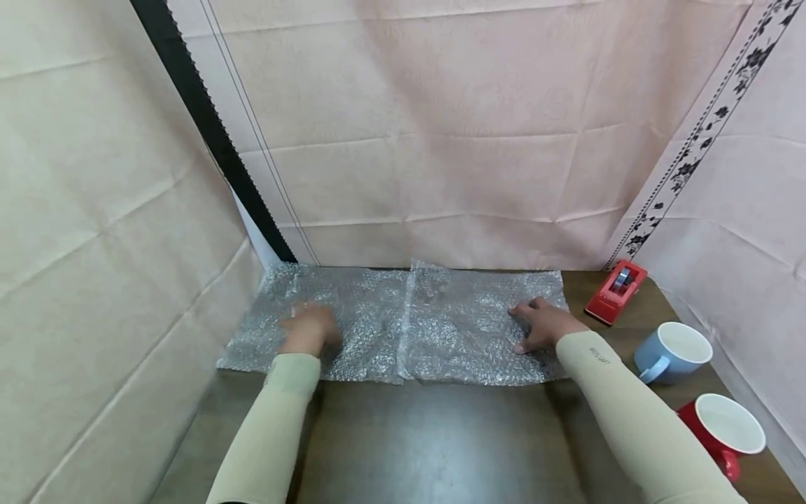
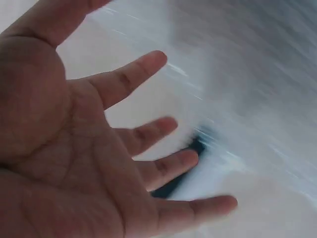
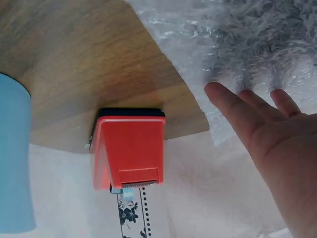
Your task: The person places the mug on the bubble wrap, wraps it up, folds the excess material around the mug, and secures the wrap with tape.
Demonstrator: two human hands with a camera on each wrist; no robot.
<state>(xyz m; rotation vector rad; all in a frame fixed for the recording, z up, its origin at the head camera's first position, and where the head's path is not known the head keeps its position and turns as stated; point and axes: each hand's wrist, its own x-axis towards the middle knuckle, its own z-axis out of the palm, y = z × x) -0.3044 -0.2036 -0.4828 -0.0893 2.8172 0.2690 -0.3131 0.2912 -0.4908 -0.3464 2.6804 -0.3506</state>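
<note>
A clear sheet of bubble wrap [image 1: 466,329] lies flat across the back of the table, with a seam or overlap running down its middle. Over its left part is my left hand [image 1: 310,329], slightly blurred; in the left wrist view the palm and spread, straight fingers [image 2: 143,136] show, holding nothing. On the right part rests my right hand [image 1: 544,325], near the sheet's right edge. From the right wrist view, its fingertips [image 3: 215,89] touch the bubble wrap [image 3: 257,44] with extended fingers.
A red tape dispenser [image 1: 616,292] stands just right of the sheet. Nearer on that side are a light blue mug [image 1: 670,353] and a red mug [image 1: 708,430]. Cloth hangs [image 1: 478,140] close the back and both sides of the brown table [image 1: 434,441].
</note>
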